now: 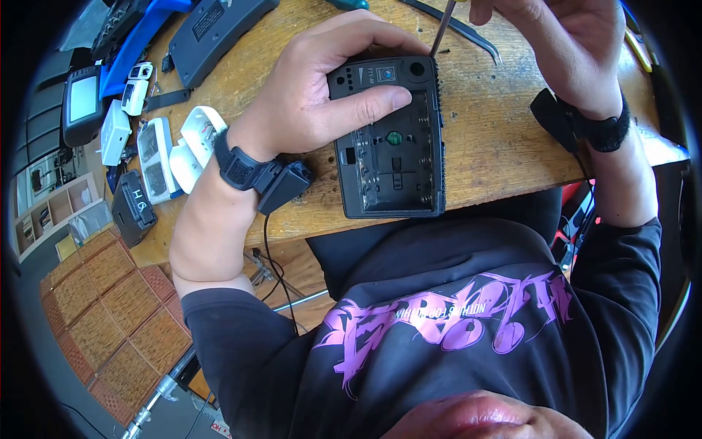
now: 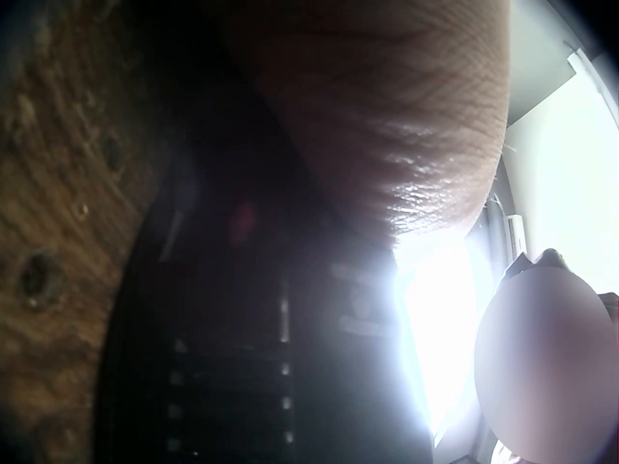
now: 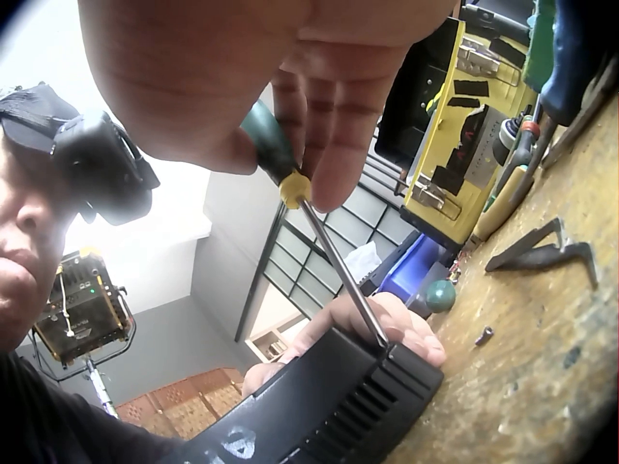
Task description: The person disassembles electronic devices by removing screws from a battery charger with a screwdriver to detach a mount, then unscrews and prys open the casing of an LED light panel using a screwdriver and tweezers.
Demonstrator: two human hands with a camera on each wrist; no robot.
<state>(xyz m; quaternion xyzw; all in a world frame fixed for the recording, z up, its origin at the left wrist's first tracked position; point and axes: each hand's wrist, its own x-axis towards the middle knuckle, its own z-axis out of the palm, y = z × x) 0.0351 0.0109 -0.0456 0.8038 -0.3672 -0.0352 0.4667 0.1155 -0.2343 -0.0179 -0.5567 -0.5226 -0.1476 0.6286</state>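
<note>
A black device casing [image 1: 395,197] with an open battery compartment lies at the table's front edge in the head view. My left hand [image 1: 314,102] grips it from the left, thumb laid across its face and fingers round the far end. In my right hand [image 1: 570,55] is a screwdriver [image 3: 276,145] with a green and yellow handle. Its metal shaft [image 3: 343,275] slants down, and the tip meets the casing's far right corner. A small dark screw [image 3: 485,336] lies on the wood beside that corner. The left wrist view is mostly dark, with the palm close over the casing.
Bent-tipped tweezers [image 1: 479,40] lie beyond the casing. On the left are a large grey device [image 1: 219,36], white plastic parts [image 1: 197,139] and a black block [image 1: 131,208]. A yellow toolbox [image 3: 435,184] and pliers [image 3: 508,193] stand at the right wrist view's upper right.
</note>
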